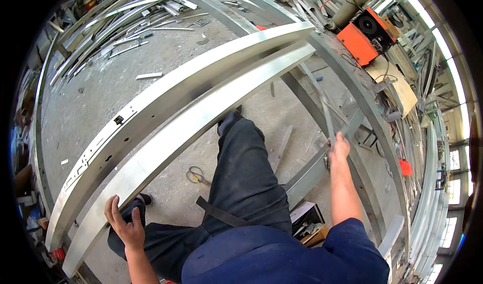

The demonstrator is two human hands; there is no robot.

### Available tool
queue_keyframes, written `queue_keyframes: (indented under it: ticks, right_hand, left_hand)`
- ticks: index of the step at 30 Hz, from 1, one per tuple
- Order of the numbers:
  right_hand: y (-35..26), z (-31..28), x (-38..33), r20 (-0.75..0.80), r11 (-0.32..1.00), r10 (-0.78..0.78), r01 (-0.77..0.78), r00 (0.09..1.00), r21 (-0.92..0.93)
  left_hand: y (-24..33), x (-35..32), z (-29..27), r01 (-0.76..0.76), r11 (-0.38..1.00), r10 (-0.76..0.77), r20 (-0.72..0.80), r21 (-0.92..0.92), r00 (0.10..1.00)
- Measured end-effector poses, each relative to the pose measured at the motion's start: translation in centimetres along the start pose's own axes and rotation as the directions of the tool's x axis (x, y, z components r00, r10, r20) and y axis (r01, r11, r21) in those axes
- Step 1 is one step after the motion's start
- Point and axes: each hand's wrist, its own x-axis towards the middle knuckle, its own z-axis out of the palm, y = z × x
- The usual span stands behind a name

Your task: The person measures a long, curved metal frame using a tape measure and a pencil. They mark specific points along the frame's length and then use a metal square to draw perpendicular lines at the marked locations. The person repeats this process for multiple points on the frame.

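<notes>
Two long silvery metal beams lie side by side in front of me, the near beam plain and the far beam with holes and small cutouts at its left part. My left hand rests at the left part of the near beam, fingers apart and grasping nothing. Out to the right, my right hand is closed around a thin grey metal bar, which slants up and away toward the beams' right ends. Its lower end is partly hidden by the hand.
Grey steel frame rails run under and right of the beams. Scissors lie on the floor by my leg. A cardboard box stands near my right side. An orange machine and metal scraps lie farther off.
</notes>
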Motion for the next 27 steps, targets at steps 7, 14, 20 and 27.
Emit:
queue_keyframes:
  ticks: [7, 14, 20, 27]
  right_hand:
    - [5.7, -6.0, 9.0, 0.071, 0.898, 0.367, -0.373, 0.928, 0.232]
    - [5.3, -5.9, 9.4, 0.157, 0.932, 0.361, -0.361, 0.919, -0.026]
    - [2.5, -8.9, 5.8, 0.051, 0.89, 0.17, -0.131, 0.984, -0.436]
    - [-2.7, 1.6, -3.9, 0.312, 0.706, -0.414, 0.518, 0.855, -0.483]
  left_hand:
    - [-0.9, -1.0, -2.1, 0.136, 0.991, -0.136, 0.058, 0.007, 0.989]
    - [-4.0, -3.8, -7.0, 0.281, 0.951, -0.272, -0.082, 0.132, 0.959]
    - [-7.1, -4.9, -9.6, 0.359, 0.919, -0.328, -0.187, 0.163, 0.926]
    - [-9.2, -11.1, -11.4, 0.504, 0.854, -0.457, -0.275, 0.131, 0.846]
